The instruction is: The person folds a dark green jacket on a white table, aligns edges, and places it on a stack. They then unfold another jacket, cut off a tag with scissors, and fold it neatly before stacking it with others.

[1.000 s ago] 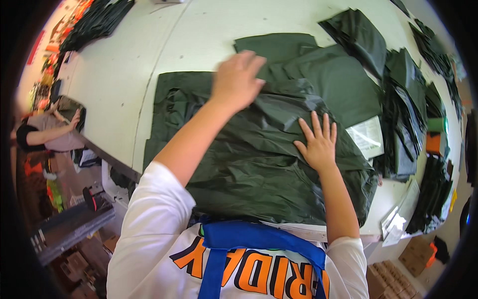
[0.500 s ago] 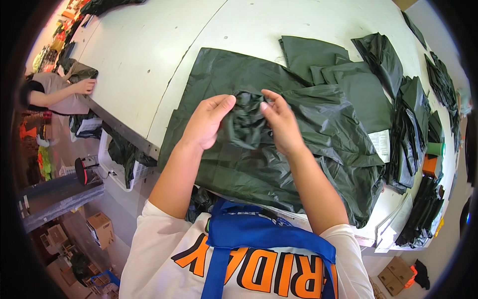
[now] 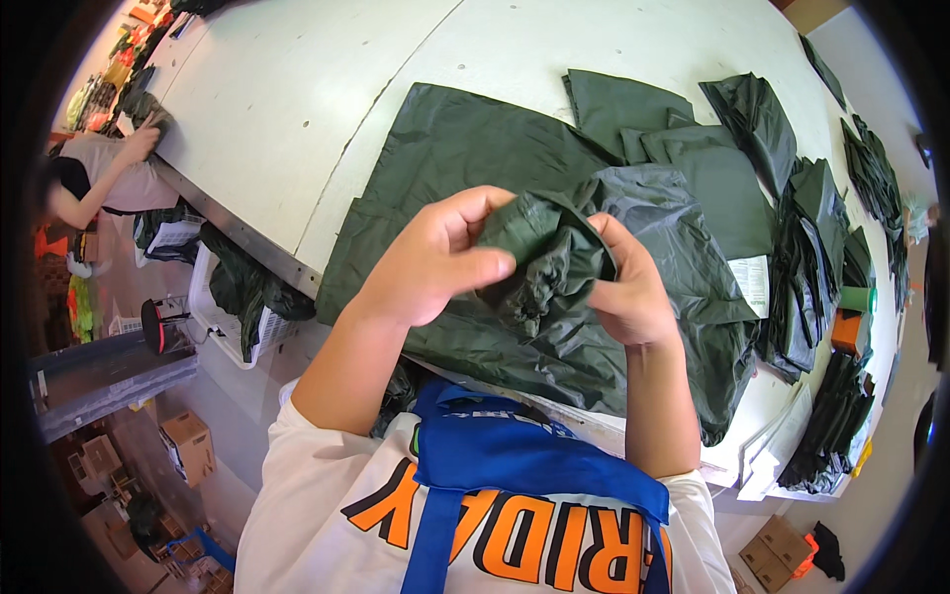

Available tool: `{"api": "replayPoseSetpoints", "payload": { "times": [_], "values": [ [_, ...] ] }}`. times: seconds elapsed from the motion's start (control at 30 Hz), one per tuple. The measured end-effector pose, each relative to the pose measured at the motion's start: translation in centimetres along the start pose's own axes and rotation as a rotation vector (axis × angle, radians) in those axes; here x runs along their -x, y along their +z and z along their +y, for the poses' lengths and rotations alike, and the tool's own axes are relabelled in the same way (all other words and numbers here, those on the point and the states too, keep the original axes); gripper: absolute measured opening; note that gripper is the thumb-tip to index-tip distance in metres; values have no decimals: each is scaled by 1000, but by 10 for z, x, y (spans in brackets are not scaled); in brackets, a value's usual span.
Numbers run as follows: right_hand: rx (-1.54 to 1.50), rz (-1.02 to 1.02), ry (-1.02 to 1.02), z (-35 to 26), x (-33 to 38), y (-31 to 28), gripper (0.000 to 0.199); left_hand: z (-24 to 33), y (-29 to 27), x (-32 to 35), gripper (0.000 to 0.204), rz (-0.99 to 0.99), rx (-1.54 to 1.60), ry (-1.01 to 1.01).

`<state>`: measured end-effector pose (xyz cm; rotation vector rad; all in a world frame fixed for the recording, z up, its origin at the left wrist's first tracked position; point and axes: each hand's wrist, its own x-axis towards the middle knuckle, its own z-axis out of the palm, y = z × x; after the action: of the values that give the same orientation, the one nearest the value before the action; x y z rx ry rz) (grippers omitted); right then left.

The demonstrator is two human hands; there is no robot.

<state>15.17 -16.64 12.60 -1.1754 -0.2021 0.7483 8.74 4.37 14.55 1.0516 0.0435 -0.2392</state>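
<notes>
both hands, left hand [image 3: 435, 262] and right hand [image 3: 628, 287], pinch a bunched fold of the green garment [image 3: 554, 247] over the table's [image 3: 297, 109] near edge; gathering step, next needs a firm tuck.

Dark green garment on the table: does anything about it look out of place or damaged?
No damage shows. The dark green garment lies spread and creased, only bunched where the left hand and right hand gather it. The white table shows no spill.
</notes>
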Motion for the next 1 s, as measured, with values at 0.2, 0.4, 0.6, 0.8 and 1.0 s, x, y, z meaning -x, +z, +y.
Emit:
{"api": "replayPoseSetpoints", "payload": {
  "times": [0.2, 0.4, 0.6, 0.8, 1.0],
  "values": [
    [802, 621, -470, 40, -33, -21, 26, -40, 27, 9, 31, -134, -1311, 598],
    [1267, 333, -452, 50, -37, -104, 55, -45, -122, -47, 70, 413, -1403, 61],
    [1892, 712, 56, 92, -24, -225, 65, -47, -239, -95, 56, 315, -1530, -161],
    [1630, 738, -562, 49, -67, -231, 41, -61, -201, -85, 24, 882, -1302, 301],
    [1500, 150, -375, -13, -98, -207, 12, -101, -162, -64, 22, 821, -1313, 274]
  ]
}}
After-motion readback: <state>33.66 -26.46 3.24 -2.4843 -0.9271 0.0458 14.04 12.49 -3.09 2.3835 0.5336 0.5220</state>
